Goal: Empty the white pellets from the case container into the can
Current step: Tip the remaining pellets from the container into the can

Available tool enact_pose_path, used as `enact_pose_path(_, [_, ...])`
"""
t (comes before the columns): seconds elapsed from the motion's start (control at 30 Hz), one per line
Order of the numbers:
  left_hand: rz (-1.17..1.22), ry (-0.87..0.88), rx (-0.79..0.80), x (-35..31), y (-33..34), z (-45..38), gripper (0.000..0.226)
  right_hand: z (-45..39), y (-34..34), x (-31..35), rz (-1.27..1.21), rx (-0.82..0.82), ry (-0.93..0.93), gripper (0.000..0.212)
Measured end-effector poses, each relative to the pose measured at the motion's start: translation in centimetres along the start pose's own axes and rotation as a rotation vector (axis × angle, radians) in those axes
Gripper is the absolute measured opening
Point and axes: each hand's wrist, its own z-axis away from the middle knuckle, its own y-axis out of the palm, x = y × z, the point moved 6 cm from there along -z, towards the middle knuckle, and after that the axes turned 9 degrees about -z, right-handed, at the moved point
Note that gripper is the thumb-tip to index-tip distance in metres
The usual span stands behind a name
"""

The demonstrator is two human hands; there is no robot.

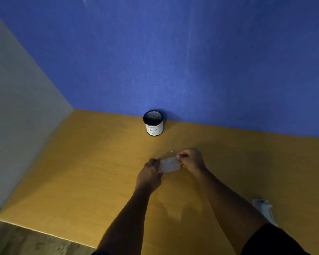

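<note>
- The clear case container (168, 164) is held just above the table (81, 172), well short of the can (153, 123), which stands upright at the back of the table against the blue wall (173, 52).
- The left end of the case is gripped by the left hand (150, 174), its fingers closed around that end.
- The right end is pinched by the right hand (191, 159), thumb and fingers closed on the upper corner; this is judged to be an attempt to open the lid, though whether the lid is already parted cannot be told from the blur.
- White pellets inside the case are only faintly suggested; their number cannot be made out.
- One small white speck (171, 151), possibly a stray pellet, lies on the table just beyond the case.
- Nothing white can be made out inside the can, so no pouring is judged to have been done.
- What is left: the case is to be opened, carried over the can, tipped and emptied; the stray speck may need to be collected.
- A white handheld device (263, 210) lies on the table beside the right forearm, apart from the work.
</note>
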Motion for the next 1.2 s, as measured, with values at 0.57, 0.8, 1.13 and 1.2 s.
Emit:
enact_pose_path(0.57, [-0.006,0.053,-0.043,0.9,0.3,-0.9,0.063,-3.6,3.6,4.3,0.751,0.078,-0.229,0.022])
enact_pose_path(0.8, [0.017,0.057,-0.066,1.0,0.1,-1.0,0.059,-3.9,4.3,3.0,0.762,0.096,-0.254,0.018])
enact_pose_path(1.13, [-0.021,0.079,-0.056,0.9,-0.1,-1.2,0.062,-2.6,4.0,2.5,0.553,0.260,-0.417,0.014])
enact_pose_path(1.2, [-0.030,0.082,-0.054,0.7,-0.4,-1.4,0.061,-1.7,3.7,2.5,0.495,0.294,-0.480,0.005])
